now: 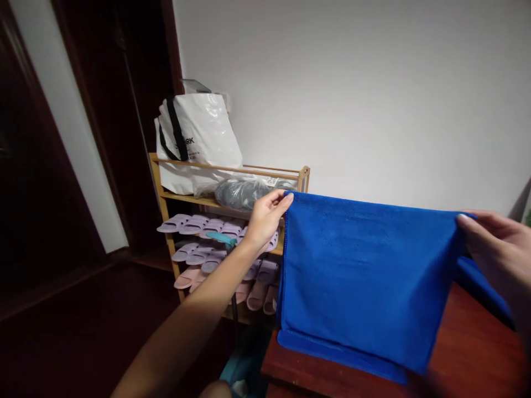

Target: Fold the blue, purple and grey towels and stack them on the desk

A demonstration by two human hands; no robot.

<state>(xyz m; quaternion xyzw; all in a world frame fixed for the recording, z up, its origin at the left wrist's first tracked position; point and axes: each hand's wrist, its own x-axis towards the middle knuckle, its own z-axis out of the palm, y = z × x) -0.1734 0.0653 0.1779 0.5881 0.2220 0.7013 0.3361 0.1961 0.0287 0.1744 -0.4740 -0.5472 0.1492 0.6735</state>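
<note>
A blue cloth [365, 276] hangs spread out in front of me, its lower edge resting on a dark red wooden table [477, 354]. My left hand [265, 218] pinches the cloth's top left corner. My right hand [498, 251] pinches the top right corner at the frame's right side. Both hands hold the top edge taut and level above the table.
A bamboo shoe rack [232, 171] stands against the white wall behind my left hand, with rows of lilac and pink slippers [199, 226]. A white shopping bag [194, 138] and a grey wrapped bundle [240, 192] sit on top. A dark wooden door is at left.
</note>
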